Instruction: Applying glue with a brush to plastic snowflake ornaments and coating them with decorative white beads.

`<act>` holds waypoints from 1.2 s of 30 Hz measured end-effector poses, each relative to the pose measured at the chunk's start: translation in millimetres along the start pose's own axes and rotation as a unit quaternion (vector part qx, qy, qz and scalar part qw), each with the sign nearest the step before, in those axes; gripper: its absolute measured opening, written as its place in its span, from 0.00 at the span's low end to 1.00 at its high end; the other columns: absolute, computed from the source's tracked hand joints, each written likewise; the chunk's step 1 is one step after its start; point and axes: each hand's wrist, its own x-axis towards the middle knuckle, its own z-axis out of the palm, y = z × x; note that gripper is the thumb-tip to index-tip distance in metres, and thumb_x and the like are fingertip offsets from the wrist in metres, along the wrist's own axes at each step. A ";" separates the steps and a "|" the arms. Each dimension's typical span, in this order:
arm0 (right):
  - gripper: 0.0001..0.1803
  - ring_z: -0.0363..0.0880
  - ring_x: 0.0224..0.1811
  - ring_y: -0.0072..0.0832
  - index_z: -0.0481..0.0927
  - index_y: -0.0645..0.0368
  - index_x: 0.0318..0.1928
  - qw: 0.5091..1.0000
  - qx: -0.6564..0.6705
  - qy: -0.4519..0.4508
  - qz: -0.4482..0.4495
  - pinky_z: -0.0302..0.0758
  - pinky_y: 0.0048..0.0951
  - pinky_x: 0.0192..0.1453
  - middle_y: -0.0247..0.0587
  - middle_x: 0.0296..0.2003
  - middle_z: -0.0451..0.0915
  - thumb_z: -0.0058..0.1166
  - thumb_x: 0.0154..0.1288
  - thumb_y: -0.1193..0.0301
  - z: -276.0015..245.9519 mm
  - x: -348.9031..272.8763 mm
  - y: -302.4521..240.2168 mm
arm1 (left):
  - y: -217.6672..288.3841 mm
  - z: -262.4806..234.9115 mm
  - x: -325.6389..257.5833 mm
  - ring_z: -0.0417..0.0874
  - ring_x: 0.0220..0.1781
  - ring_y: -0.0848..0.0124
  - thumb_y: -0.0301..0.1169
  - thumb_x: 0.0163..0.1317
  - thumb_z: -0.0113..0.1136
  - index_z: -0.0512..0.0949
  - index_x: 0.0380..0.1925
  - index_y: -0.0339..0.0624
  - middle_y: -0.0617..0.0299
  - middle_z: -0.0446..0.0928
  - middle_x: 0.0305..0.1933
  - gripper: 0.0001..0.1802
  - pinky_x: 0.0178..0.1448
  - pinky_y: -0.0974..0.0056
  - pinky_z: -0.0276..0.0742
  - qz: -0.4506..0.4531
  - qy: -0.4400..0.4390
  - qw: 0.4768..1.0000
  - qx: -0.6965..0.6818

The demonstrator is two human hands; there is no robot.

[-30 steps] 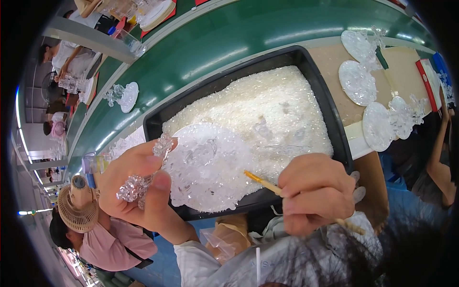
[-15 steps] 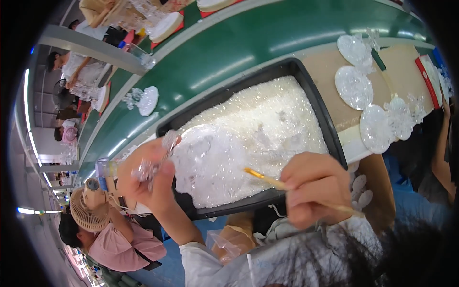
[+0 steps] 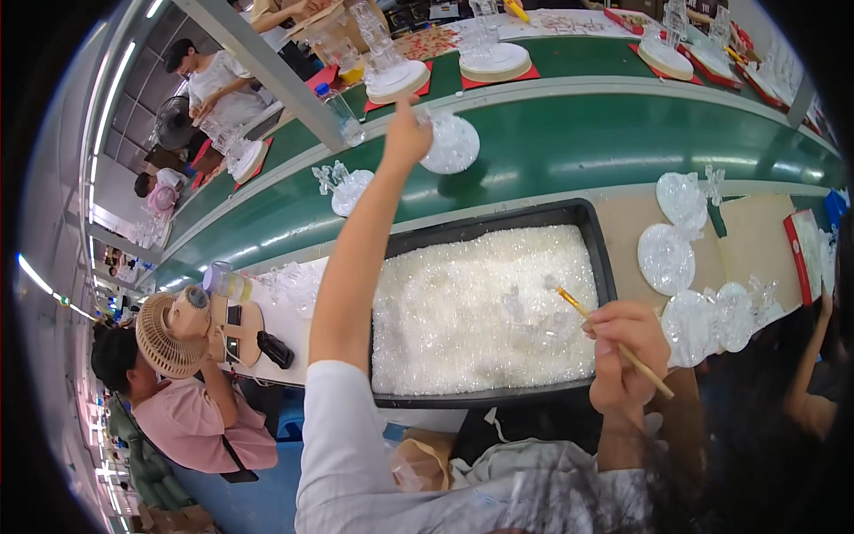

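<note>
Moved: white disc [image 3: 452, 147], from over the black tray [image 3: 603, 258] out to the green counter [image 3: 551, 133], with left hand [image 3: 409, 133].
Right hand [image 3: 625, 343]: pinching a brush [image 3: 642, 366], tip slanting over the tray's right side.
Tray: filled with glittering grains [image 3: 480, 311].
Left hand: narrow grip on the disc's left side; contact with counter unclear.
Disc: beyond tray's far edge, right of another disc [image 3: 352, 192].

OK, white worktop [image 3: 294, 333] carries the black tray [image 3: 606, 267], plus, L of tray, clear pcs [image 3: 292, 287], lilac-lidded jar [image 3: 228, 281] & beige fan [image 3: 173, 334]. R of tray: brown board [image 3: 623, 222] w/ clear discs [image 3: 667, 258]. Just beyond tray: green strip [image 3: 569, 147], one clear ornament [image 3: 352, 192] lying on it. Way past tray: far green table [image 3: 583, 64], red mats [image 3: 528, 74] w/ round white bases [image 3: 495, 62].
</note>
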 end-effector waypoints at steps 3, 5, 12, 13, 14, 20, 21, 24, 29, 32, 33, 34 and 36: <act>0.07 0.80 0.38 0.36 0.77 0.65 0.38 0.997 -0.051 -0.033 0.039 0.79 0.32 0.42 0.53 0.39 0.79 0.44 0.62 0.81 -11.8 6.3 -5.8 | -15.4 16.1 2.6 0.80 0.53 0.39 0.40 0.62 0.60 0.62 0.64 0.40 0.32 0.78 0.50 0.33 0.58 0.46 0.75 0.004 -0.114 0.991 0.074; 0.14 0.81 0.35 0.39 0.81 0.63 0.39 0.993 -0.111 -0.038 -0.021 0.78 0.31 0.40 0.48 0.33 0.82 0.50 0.51 0.83 -20.8 15.6 -8.6 | -33.7 -9.8 20.1 0.79 0.54 0.36 0.56 0.70 0.46 0.61 0.65 0.37 0.30 0.77 0.52 0.36 0.60 0.45 0.74 -0.008 -0.128 0.975 0.184; 0.19 0.80 0.38 0.41 0.79 0.65 0.45 0.921 -0.254 -0.288 -0.064 0.78 0.35 0.41 0.45 0.39 0.81 0.57 0.47 0.77 -14.9 27.6 -14.8 | -143.4 -107.8 17.0 0.82 0.53 0.46 0.35 0.57 0.57 0.77 0.55 0.43 0.43 0.81 0.51 0.24 0.58 0.48 0.77 -0.211 -0.186 0.906 0.317; 0.21 0.80 0.38 0.40 0.79 0.64 0.47 0.903 -0.270 -0.334 -0.027 0.78 0.35 0.40 0.45 0.38 0.81 0.60 0.48 0.75 -4.6 26.9 -14.7 | -153.9 -105.4 14.6 0.82 0.53 0.46 0.35 0.57 0.57 0.77 0.55 0.43 0.43 0.81 0.51 0.24 0.58 0.48 0.77 -0.210 -0.189 0.906 0.314; 0.23 0.80 0.38 0.38 0.78 0.64 0.49 0.879 -0.291 -0.377 0.012 0.78 0.35 0.39 0.45 0.37 0.80 0.62 0.49 0.73 1.6 25.8 -16.7 | -152.6 -98.2 13.2 0.84 0.49 0.47 0.32 0.54 0.59 0.80 0.50 0.41 0.42 0.82 0.47 0.22 0.54 0.48 0.79 -0.196 -0.172 0.919 0.294; 0.10 0.81 0.33 0.40 0.76 0.60 0.34 0.836 -0.348 -0.423 0.023 0.76 0.38 0.33 0.43 0.30 0.80 0.63 0.57 0.70 16.4 19.2 8.0 | -82.9 -140.3 -2.7 0.83 0.45 0.41 0.31 0.56 0.58 0.81 0.46 0.43 0.39 0.81 0.42 0.16 0.49 0.43 0.79 -0.006 0.011 0.949 0.314; 0.09 0.81 0.30 0.41 0.75 0.60 0.30 0.863 -0.297 -0.407 0.029 0.75 0.40 0.32 0.43 0.27 0.80 0.62 0.59 0.70 18.6 21.1 12.9 | -57.4 -158.3 -11.9 0.83 0.44 0.42 0.31 0.57 0.58 0.81 0.45 0.43 0.39 0.82 0.40 0.15 0.48 0.43 0.79 0.010 0.024 0.948 0.316; 0.11 0.79 0.25 0.45 0.75 0.62 0.27 0.901 -0.261 -0.343 0.053 0.74 0.39 0.28 0.46 0.21 0.79 0.62 0.60 0.69 11.9 36.3 23.3 | 28.4 -189.7 -47.5 0.83 0.40 0.42 0.29 0.58 0.59 0.81 0.44 0.41 0.39 0.82 0.36 0.13 0.45 0.42 0.78 0.048 0.031 0.954 0.294; 0.11 0.78 0.20 0.28 0.77 0.62 0.30 0.906 -0.171 -0.325 0.210 0.71 0.31 0.24 0.41 0.25 0.84 0.60 0.65 0.68 13.5 67.7 41.2 | 79.0 -209.8 -139.4 0.83 0.36 0.43 0.27 0.57 0.61 0.81 0.40 0.39 0.40 0.81 0.31 0.11 0.42 0.44 0.77 0.093 -0.076 0.954 0.276; 0.10 0.74 0.20 0.16 0.79 0.63 0.34 0.879 0.008 -0.269 0.394 0.66 0.23 0.19 0.41 0.29 0.85 0.59 0.67 0.67 5.6 76.6 34.4 | 108.6 -203.0 -186.6 0.81 0.33 0.42 0.27 0.57 0.61 0.81 0.36 0.37 0.41 0.79 0.27 0.08 0.40 0.44 0.76 0.083 -0.147 0.961 0.220; 0.10 0.73 0.20 0.14 0.78 0.63 0.35 0.861 0.096 -0.235 0.441 0.63 0.19 0.18 0.43 0.30 0.85 0.58 0.68 0.67 3.2 73.8 36.8 | 104.7 -197.1 -201.2 0.81 0.33 0.41 0.27 0.57 0.61 0.80 0.37 0.37 0.40 0.79 0.27 0.09 0.39 0.43 0.76 0.102 -0.154 0.952 0.245; 0.10 0.72 0.19 0.13 0.77 0.63 0.36 0.834 0.184 -0.198 0.482 0.60 0.15 0.17 0.46 0.31 0.85 0.57 0.69 0.67 0.1 70.6 38.2 | 103.9 -191.1 -210.5 0.81 0.32 0.41 0.28 0.57 0.62 0.80 0.38 0.37 0.39 0.78 0.25 0.09 0.38 0.43 0.76 0.077 -0.185 0.956 0.214; 0.10 0.70 0.19 0.12 0.76 0.62 0.36 0.819 0.228 -0.132 0.510 0.58 0.14 0.16 0.47 0.32 0.85 0.56 0.70 0.68 -4.9 60.2 34.7 | 116.0 -183.8 -224.5 0.82 0.40 0.42 0.28 0.58 0.61 0.78 0.45 0.36 0.38 0.81 0.36 0.15 0.45 0.45 0.77 -0.008 -0.254 0.940 0.226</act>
